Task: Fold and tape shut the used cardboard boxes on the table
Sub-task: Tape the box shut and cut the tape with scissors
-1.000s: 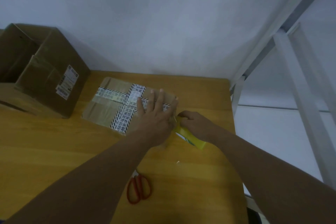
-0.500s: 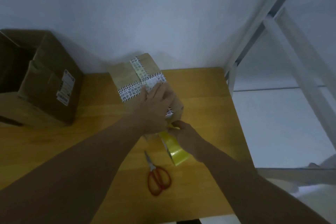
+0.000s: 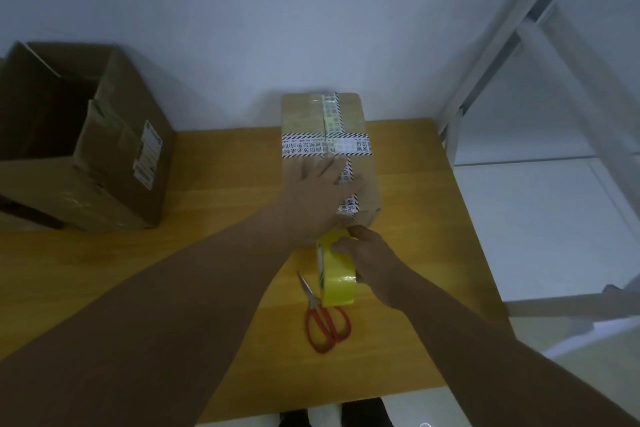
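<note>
Pressing: left hand [image 3: 318,198] flat on taped box [image 3: 301,118] | right hand [image 3: 370,253] grips yellow tape roll [image 3: 337,288] | striped tape [image 3: 325,146] bears Chinese print

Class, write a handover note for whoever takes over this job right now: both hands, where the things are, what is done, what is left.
Left hand: flat on top of the small box, fingers straight.
Right hand: grips the yellow tape roll at that box's near edge.
Scissors: on the table, beside the roll.
Done: small box folded shut; fresh tape on it cannot be made out.
Left: finish and cut the tape, then fold and tape the large open box at far left.
</note>
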